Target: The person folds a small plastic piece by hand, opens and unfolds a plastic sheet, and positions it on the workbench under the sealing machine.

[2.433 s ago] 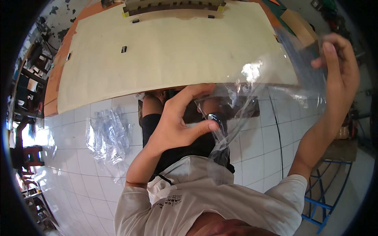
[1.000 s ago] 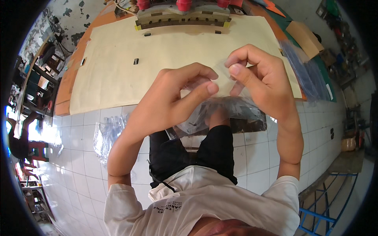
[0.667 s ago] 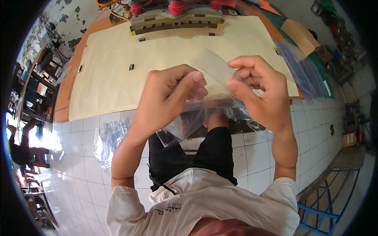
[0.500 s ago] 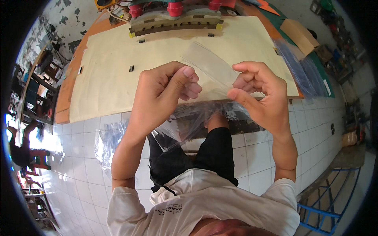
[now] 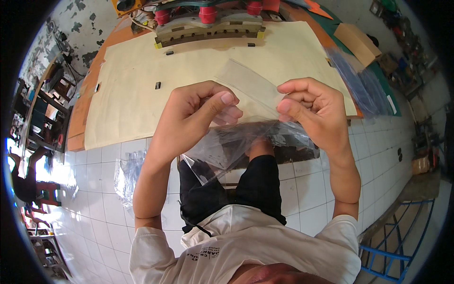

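Note:
Both hands are raised over the near edge of the table. My left hand (image 5: 201, 106) is closed, thumb pressed against the curled index finger, on clear plastic film (image 5: 220, 149) that hangs below it over my lap. My right hand (image 5: 314, 106) pinches the lower right end of a clear flat plastic strip (image 5: 248, 84), its thumb against a curled finger and its index finger reaching over the edge. The strip slants up and left above the table. Where film and strip meet between the hands, I cannot tell whether they are one piece.
A cream sheet (image 5: 127, 90) covers the table, with small black blocks (image 5: 158, 85) on it. At the back stands a metal fixture (image 5: 208, 33) with red cylinders. Clear plastic sheets (image 5: 359, 85) and a cardboard box (image 5: 357, 45) lie at the right. Crumpled film (image 5: 128, 177) hangs at the left.
My right thumb has closed up toward its fingers at the strip's end. The strip's far end has dropped slightly nearer to me. My left hand keeps its grip.

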The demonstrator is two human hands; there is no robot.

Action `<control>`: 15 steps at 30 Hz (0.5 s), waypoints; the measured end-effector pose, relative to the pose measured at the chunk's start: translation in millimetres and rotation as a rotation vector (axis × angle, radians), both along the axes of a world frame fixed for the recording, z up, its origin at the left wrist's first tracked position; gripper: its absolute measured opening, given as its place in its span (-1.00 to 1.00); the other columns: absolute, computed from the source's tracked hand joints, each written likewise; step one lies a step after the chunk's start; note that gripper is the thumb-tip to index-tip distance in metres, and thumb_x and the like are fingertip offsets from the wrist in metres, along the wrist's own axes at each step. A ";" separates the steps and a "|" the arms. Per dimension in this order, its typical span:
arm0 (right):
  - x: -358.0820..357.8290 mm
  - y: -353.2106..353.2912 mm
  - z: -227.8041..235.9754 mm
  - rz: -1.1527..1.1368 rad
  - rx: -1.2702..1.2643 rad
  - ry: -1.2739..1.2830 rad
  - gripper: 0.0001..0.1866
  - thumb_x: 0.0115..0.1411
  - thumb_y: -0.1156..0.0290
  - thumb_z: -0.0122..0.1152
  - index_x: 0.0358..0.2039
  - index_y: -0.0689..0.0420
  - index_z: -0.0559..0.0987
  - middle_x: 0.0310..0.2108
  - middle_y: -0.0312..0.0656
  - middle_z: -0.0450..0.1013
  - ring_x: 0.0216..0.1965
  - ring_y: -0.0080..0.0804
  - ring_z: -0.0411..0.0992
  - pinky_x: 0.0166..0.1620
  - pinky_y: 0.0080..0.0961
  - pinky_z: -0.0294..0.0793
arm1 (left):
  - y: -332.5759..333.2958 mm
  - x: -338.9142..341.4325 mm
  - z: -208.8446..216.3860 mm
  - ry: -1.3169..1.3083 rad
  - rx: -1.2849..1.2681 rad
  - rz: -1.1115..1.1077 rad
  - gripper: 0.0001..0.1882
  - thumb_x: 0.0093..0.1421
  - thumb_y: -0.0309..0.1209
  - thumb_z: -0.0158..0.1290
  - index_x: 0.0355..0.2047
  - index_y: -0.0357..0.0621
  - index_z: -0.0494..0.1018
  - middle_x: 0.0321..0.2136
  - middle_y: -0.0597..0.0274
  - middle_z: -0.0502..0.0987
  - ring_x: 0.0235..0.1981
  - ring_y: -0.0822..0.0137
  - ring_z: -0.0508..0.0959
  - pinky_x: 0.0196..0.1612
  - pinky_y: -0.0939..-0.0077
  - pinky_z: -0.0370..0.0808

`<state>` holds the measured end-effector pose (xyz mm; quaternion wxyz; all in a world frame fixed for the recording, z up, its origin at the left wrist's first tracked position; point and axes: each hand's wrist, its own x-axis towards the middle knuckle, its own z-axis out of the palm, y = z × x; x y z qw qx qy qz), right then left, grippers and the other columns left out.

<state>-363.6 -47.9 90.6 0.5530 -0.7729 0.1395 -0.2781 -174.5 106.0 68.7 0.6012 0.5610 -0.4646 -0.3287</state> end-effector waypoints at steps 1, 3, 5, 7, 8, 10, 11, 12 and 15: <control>-0.2 0.3 0.5 -0.002 0.019 0.003 -0.79 0.18 0.57 0.25 -0.17 0.36 0.55 -0.43 -0.19 0.57 -0.41 -0.64 0.51 -0.30 -0.69 0.56 | -0.2 0.5 0.0 0.000 -0.002 0.000 -0.71 0.35 -0.35 -0.02 -0.27 -0.42 0.51 -0.44 0.07 0.63 -0.38 0.39 0.64 -0.25 0.55 0.59; -0.1 1.4 1.1 -0.003 0.017 0.002 -0.78 0.18 0.56 0.24 -0.16 0.36 0.55 -0.42 -0.19 0.56 -0.40 -0.64 0.51 -0.30 -0.69 0.57 | -0.4 1.4 0.0 -0.028 -0.037 -0.021 -0.72 0.35 -0.38 -0.02 -0.27 -0.44 0.50 -0.43 0.06 0.63 -0.38 0.38 0.64 -0.24 0.54 0.59; 0.3 1.7 1.9 -0.003 0.015 0.000 -0.77 0.19 0.55 0.24 -0.15 0.36 0.55 -0.42 -0.19 0.56 -0.39 -0.64 0.51 -0.30 -0.69 0.57 | -0.3 1.7 0.0 -0.024 -0.039 -0.025 -0.72 0.34 -0.38 -0.02 -0.27 -0.45 0.50 -0.43 0.06 0.63 -0.37 0.38 0.64 -0.23 0.53 0.59; 0.4 1.0 3.2 0.013 0.011 0.016 -0.77 0.20 0.54 0.24 -0.14 0.36 0.55 -0.41 -0.20 0.56 -0.39 -0.65 0.51 -0.30 -0.69 0.57 | 0.4 2.4 0.1 -0.022 -0.041 -0.024 -0.73 0.34 -0.39 -0.01 -0.26 -0.45 0.50 -0.43 0.06 0.63 -0.37 0.38 0.64 -0.22 0.53 0.59; 0.1 0.0 3.5 0.017 0.010 0.015 -0.77 0.20 0.54 0.24 -0.14 0.36 0.55 -0.41 -0.20 0.56 -0.39 -0.65 0.51 -0.30 -0.69 0.57 | 0.6 2.9 0.1 -0.020 -0.040 -0.035 -0.73 0.34 -0.40 -0.01 -0.25 -0.46 0.50 -0.42 0.06 0.63 -0.35 0.38 0.64 -0.22 0.54 0.59; -1.1 -2.5 3.6 0.031 -0.005 0.032 -0.77 0.20 0.55 0.24 -0.14 0.36 0.55 -0.40 -0.19 0.56 -0.39 -0.64 0.51 -0.29 -0.69 0.57 | -0.2 3.1 0.1 -0.017 -0.040 -0.043 -0.73 0.34 -0.40 -0.01 -0.25 -0.46 0.50 -0.42 0.05 0.63 -0.34 0.37 0.64 -0.22 0.54 0.58; -1.0 -2.2 3.9 0.034 -0.006 0.032 -0.77 0.20 0.55 0.24 -0.14 0.36 0.55 -0.40 -0.19 0.56 -0.39 -0.64 0.51 -0.29 -0.69 0.57 | -0.6 3.1 0.1 -0.003 -0.037 -0.057 -0.73 0.34 -0.40 -0.01 -0.24 -0.46 0.49 -0.40 0.05 0.63 -0.33 0.37 0.64 -0.20 0.53 0.58; -1.1 -1.3 4.2 0.032 0.015 0.031 -0.77 0.20 0.55 0.24 -0.14 0.36 0.54 -0.40 -0.19 0.56 -0.39 -0.63 0.51 -0.28 -0.69 0.57 | -0.5 3.1 0.3 0.012 -0.033 -0.071 -0.73 0.34 -0.40 0.00 -0.22 -0.46 0.49 -0.39 0.05 0.63 -0.32 0.36 0.64 -0.19 0.53 0.59; -1.1 -1.4 5.9 0.040 0.031 0.038 -0.76 0.20 0.56 0.23 -0.13 0.37 0.54 -0.38 -0.18 0.56 -0.38 -0.62 0.52 -0.27 -0.68 0.57 | 0.1 3.4 -1.2 0.041 -0.043 -0.088 -0.73 0.34 -0.39 0.00 -0.21 -0.46 0.48 -0.38 0.05 0.62 -0.31 0.36 0.64 -0.18 0.52 0.59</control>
